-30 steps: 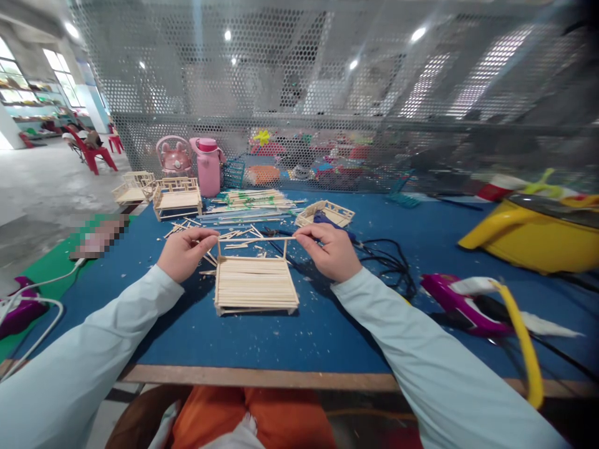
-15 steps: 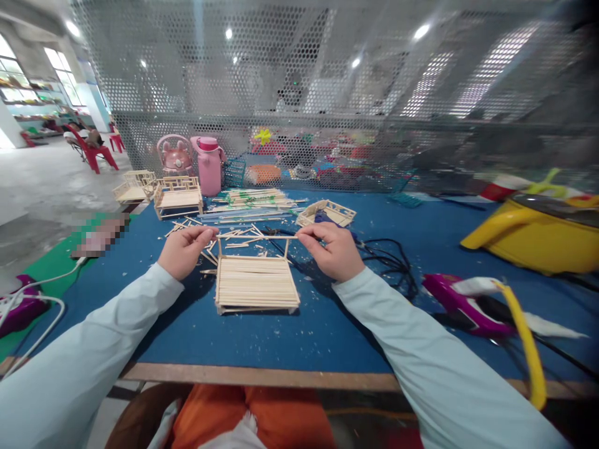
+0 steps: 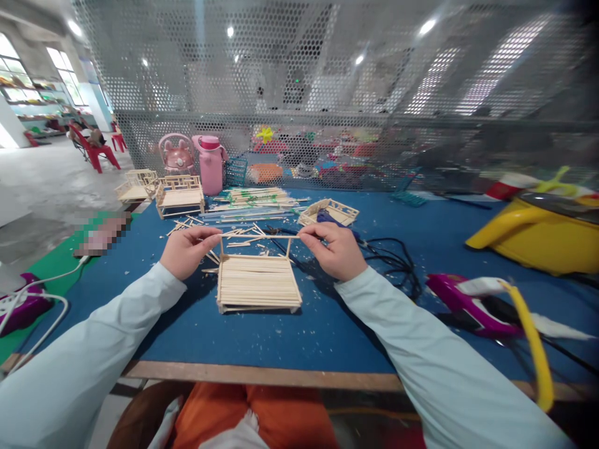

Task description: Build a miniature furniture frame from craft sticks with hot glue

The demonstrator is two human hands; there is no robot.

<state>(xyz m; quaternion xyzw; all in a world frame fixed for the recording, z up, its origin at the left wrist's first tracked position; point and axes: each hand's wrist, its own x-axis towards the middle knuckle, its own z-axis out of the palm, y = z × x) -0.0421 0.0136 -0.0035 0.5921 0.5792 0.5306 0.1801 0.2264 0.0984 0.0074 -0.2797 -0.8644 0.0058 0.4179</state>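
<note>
A thin wooden stick [image 3: 259,236] runs level across the tops of two short uprights on a small stick-built bench [image 3: 259,282]. Its left end is pinched between the thumb and fingers of my left hand [image 3: 188,251]. At the other end, my right hand [image 3: 336,251] pinches it the same way. The bench's slatted top faces up, and it stands on the blue table between my forearms. Just behind it lie loose cut sticks [image 3: 241,236], partly seen under the held stick.
Finished stick models [image 3: 180,196] stand at the back left beside a pink bottle [image 3: 210,165]. A bundle of sticks [image 3: 259,197] and another stick frame [image 3: 330,213] lie behind. On the right are black cable [image 3: 397,265], a purple glue gun [image 3: 472,305] and a yellow pot [image 3: 538,234].
Both hands keep their pinch on the stick over the uprights. The whole view has shifted slightly; the bench looks unmoved on the table.
</note>
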